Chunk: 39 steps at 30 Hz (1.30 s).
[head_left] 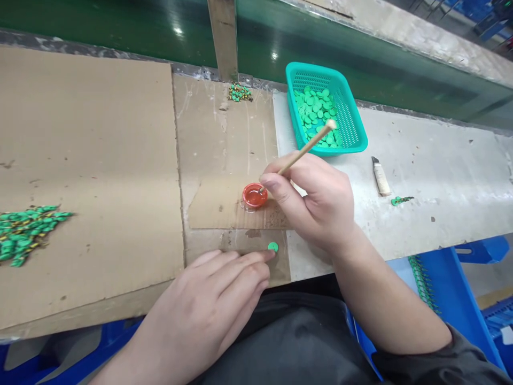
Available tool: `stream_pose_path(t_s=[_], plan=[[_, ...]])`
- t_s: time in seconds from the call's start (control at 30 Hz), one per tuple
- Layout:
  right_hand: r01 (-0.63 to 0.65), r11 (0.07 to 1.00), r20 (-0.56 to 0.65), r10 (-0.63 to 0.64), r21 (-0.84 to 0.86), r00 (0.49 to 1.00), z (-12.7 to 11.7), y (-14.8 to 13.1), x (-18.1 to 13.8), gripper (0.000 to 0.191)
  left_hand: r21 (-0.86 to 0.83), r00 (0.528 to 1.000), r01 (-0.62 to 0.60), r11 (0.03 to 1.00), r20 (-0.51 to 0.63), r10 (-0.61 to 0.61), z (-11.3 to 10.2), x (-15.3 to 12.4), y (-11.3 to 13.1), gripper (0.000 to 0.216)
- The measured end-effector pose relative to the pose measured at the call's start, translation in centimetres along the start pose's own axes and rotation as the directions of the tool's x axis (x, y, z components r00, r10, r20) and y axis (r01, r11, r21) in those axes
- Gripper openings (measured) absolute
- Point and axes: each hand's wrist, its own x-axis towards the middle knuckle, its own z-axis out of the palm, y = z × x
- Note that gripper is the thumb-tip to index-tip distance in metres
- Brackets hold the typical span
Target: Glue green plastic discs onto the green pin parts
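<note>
My right hand (316, 200) is closed around a thin wooden stick (308, 145), whose lower tip dips into a small red cap (255, 195) on the cardboard. My left hand (218, 297) lies flat near the table's front edge, fingers stretched out. Its fingertips touch a small green disc (273, 247) on the cardboard. A teal basket (352, 120) with several green discs stands behind my right hand.
Cardboard sheets (92, 160) cover the left of the bench. A heap of green and yellow pieces (24, 232) lies at the far left, a smaller heap (239, 93) at the back. A small knife (380, 176) and a green piece (401, 200) lie on the right.
</note>
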Motion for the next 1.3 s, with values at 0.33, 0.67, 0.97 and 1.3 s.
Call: stream_pose_path(t_s=[0.33, 0.67, 0.97, 1.3], plan=[[-0.233, 0.968, -0.078, 0.240, 0.092, 0.968, -3.3, -1.9, -5.9, 0.015, -0.011, 1.000, -0.003, 1.000, -0.008, 0.003, 0.6, -1.0, -0.6, 0.020], [-0.184, 0.982, 0.020, 0.185, -0.038, 0.983, -3.7, -1.0, -6.9, 0.015, 0.040, 1.000, -0.005, 0.999, 0.002, 0.005, 1.2, -1.8, -1.1, 0.020], [-0.152, 0.988, -0.064, 0.154, 0.039, 0.986, -3.7, -2.1, -8.3, 0.009, 0.050, 1.000, 0.002, 0.999, 0.014, -0.003, 1.2, -1.8, -1.1, 0.020], [-0.513, 0.845, -0.260, 0.535, 0.153, 0.804, -2.1, -1.5, -8.6, 0.022, 0.030, 0.999, 0.028, 0.999, 0.031, -0.029, 1.6, -2.3, -1.4, 0.022]])
